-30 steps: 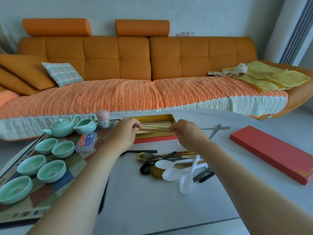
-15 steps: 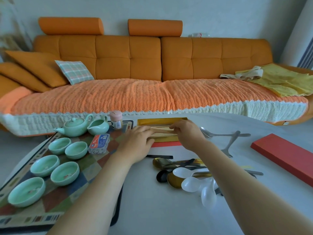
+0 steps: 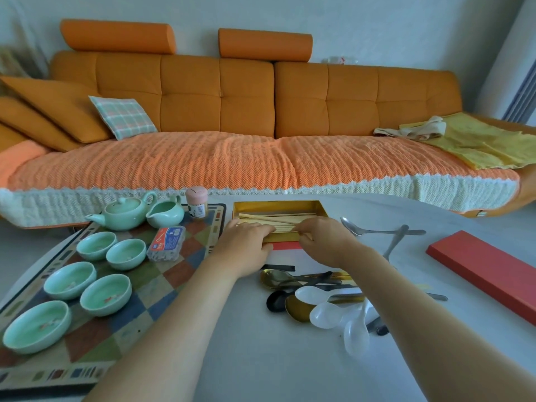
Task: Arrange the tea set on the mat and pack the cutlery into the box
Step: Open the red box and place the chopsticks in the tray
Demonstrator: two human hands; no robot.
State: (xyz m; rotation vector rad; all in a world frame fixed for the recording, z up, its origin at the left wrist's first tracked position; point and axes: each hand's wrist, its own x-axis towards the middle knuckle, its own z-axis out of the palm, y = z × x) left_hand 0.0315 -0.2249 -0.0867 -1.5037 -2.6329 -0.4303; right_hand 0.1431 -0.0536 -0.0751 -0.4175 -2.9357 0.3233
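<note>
Hands are meeting at the near wall of the gold box (image 3: 278, 205), which is sitting at the far edge of the counter (image 3: 261, 358), about midway along it. Your left hand (image 3: 246, 245) is lying with its fingers nearly straight across the wooden chopsticks (image 3: 275, 219) in the box, pressing on them. Your right hand (image 3: 324, 239) is bending its fingers down onto the same bundle; whether it is pinching them cannot be told from here.

Nearer you, loose cutlery (image 3: 316, 297) is lying heaped on the counter: gold, black and white plastic spoons. A metal spoon (image 3: 377, 231) and another metal utensil (image 3: 395, 242) are lying crossed just right of the box. The red lid (image 3: 490, 277) is lying toward the right edge, well apart from the box.

Along the left edge, the chequered mat (image 3: 162, 285) is carrying the teapot (image 3: 121, 214), the pitcher (image 3: 166, 212), five cups (image 3: 106, 294), a pink-capped jar (image 3: 197, 203) and a plastic packet (image 3: 166, 243).
</note>
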